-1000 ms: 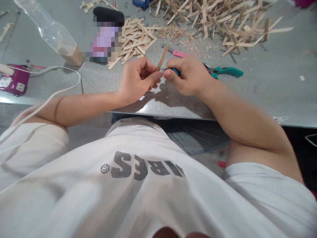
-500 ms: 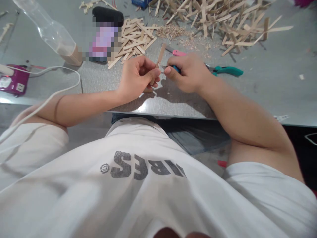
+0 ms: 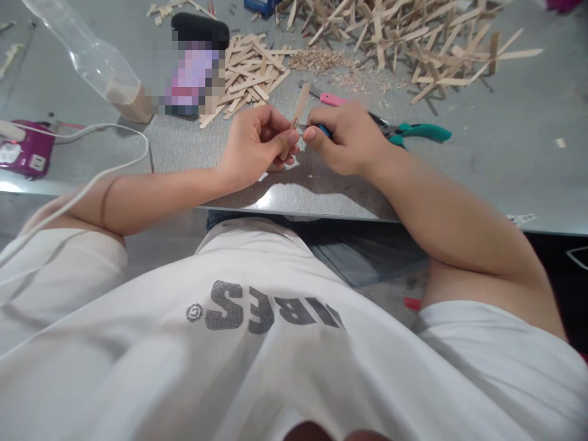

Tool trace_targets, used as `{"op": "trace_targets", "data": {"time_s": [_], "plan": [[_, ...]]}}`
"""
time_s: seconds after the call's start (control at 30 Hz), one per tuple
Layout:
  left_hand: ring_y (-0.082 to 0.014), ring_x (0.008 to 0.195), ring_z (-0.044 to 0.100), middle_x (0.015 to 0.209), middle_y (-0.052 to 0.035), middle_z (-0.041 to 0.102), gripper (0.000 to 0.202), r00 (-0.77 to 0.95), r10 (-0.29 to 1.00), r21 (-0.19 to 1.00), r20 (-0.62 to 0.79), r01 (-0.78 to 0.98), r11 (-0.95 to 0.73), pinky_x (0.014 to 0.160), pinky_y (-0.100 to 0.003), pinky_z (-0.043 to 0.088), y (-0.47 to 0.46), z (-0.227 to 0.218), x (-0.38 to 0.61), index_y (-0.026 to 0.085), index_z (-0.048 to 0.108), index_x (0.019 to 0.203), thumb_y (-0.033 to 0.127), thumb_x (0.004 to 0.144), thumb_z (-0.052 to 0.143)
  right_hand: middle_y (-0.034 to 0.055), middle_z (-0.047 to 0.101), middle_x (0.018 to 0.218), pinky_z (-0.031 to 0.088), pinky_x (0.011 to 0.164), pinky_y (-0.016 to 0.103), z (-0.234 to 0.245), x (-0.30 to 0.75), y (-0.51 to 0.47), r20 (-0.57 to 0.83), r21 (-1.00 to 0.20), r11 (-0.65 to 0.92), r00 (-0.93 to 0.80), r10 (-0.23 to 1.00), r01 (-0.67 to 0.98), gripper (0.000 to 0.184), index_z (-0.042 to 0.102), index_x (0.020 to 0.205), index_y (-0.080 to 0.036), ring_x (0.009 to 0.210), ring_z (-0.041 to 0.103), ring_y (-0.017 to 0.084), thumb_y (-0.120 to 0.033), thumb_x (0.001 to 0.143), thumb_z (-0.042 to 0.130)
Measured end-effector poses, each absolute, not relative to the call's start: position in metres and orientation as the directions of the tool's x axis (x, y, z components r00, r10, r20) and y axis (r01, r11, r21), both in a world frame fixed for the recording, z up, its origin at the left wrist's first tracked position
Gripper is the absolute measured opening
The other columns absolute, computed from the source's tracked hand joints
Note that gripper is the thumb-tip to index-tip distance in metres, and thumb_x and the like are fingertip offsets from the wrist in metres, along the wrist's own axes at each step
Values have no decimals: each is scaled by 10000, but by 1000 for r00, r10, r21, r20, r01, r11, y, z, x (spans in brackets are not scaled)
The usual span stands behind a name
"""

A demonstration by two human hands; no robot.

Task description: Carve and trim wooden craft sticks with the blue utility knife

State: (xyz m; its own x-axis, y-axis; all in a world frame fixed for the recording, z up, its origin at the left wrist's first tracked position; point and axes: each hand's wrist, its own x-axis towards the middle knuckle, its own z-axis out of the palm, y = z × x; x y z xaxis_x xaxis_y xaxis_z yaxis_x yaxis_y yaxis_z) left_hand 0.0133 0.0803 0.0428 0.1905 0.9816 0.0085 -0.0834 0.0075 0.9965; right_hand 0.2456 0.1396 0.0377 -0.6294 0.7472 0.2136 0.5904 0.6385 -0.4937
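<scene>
My left hand (image 3: 255,147) pinches a wooden craft stick (image 3: 302,103) between thumb and fingers, its upper end leaning up and to the right. Closed round a small blue-handled knife (image 3: 326,130), my right hand (image 3: 346,139) brings the thin blade against the stick beside my left thumb. Most of the handle is hidden in the fist. Just beyond the right hand lies a pink-handled cutter (image 3: 333,99), and teal-handled pliers (image 3: 425,131) rest to its right, partly behind the wrist.
Beyond my hands lie a pile of craft sticks (image 3: 250,76), wood shavings (image 3: 321,60) and a larger heap of joined sticks (image 3: 381,30). A phone (image 3: 193,73), a plastic bottle (image 3: 108,76) and a purple power block (image 3: 32,150) stand left. A white cable (image 3: 138,131) crosses my left arm.
The stick tilts slightly more to the right, and the blade has shifted a little along it. My right hand has moved slightly left; my left hand stays nearly still.
</scene>
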Motion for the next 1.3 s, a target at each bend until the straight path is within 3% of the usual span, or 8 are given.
{"op": "trace_targets", "data": {"time_s": [0.23, 0.47, 0.73, 0.83, 0.97, 1.07, 1.17, 1.3], "plan": [[-129, 629, 747, 707, 43, 752, 344, 179, 983, 997, -45, -55, 55, 641, -281, 585, 82, 43, 14, 242, 608, 863, 181, 1102, 848, 22, 475, 702, 388, 734, 449, 38, 244, 137, 251, -506, 647, -620, 743, 571, 867, 461, 816, -300, 729, 498, 248, -1134, 981, 291], [-106, 574, 730, 643, 62, 738, 410, 195, 980, 996, -28, -79, 44, 558, -238, 557, 83, 44, 17, 240, 557, 818, 104, 1128, 787, 30, 521, 721, 462, 803, 449, 38, 243, 135, 206, -450, 627, -610, 765, 635, 717, 511, 835, -295, 760, 548, 253, -957, 1104, 463], [-112, 622, 765, 695, 57, 763, 375, 200, 980, 999, -13, -43, 22, 578, -222, 538, 83, 42, 13, 230, 567, 831, 91, 1083, 807, 27, 426, 672, 308, 738, 421, 40, 244, 142, 145, -342, 492, -473, 869, 800, 635, 501, 802, -308, 719, 389, 252, -847, 1137, 482], [-134, 626, 774, 697, 42, 756, 346, 172, 985, 998, -12, -51, 21, 613, -248, 554, 85, 40, 11, 231, 583, 859, 141, 1106, 807, 77, 571, 751, 386, 753, 446, 42, 247, 142, 136, -343, 471, -453, 881, 813, 601, 627, 893, -324, 795, 542, 309, -840, 1144, 446], [-138, 612, 729, 704, 18, 768, 327, 169, 985, 996, 41, -91, -25, 638, -299, 566, 92, 36, 10, 249, 615, 852, 188, 1115, 799, 135, 755, 976, 501, 842, 514, 46, 243, 138, 101, -319, 384, -372, 923, 866, 554, 722, 1170, -326, 1001, 719, 412, -824, 1127, 483], [-155, 621, 701, 743, 8, 778, 277, 158, 980, 987, 121, -128, -101, 659, -345, 562, 101, 29, 5, 288, 664, 870, 318, 1109, 801, 162, 793, 1099, 527, 911, 545, 45, 239, 138, 49, -300, 323, -324, 945, 897, 562, 693, 1319, -305, 1110, 748, 461, -803, 1062, 645], [-181, 640, 672, 775, 7, 769, 260, 114, 979, 979, 168, -134, -152, 658, -384, 507, 113, 25, -3, 328, 681, 877, 452, 1030, 851, 167, 799, 1135, 535, 952, 561, 40, 238, 141, 47, -333, 305, -308, 950, 892, 538, 686, 1320, -312, 1193, 732, 482, -733, 1000, 784], [-150, 714, 622, 859, 17, 803, 205, 83, 980, 968, 180, -192, -161, 674, -383, 447, 125, 33, -16, 337, 702, 828, 340, 1001, 812, 165, 803, 1204, 561, 977, 606, 38, 241, 144, 118, -343, 429, -415, 902, 836, 416, 720, 1253, -365, 1322, 658, 483, -702, 1016, 775]]}}
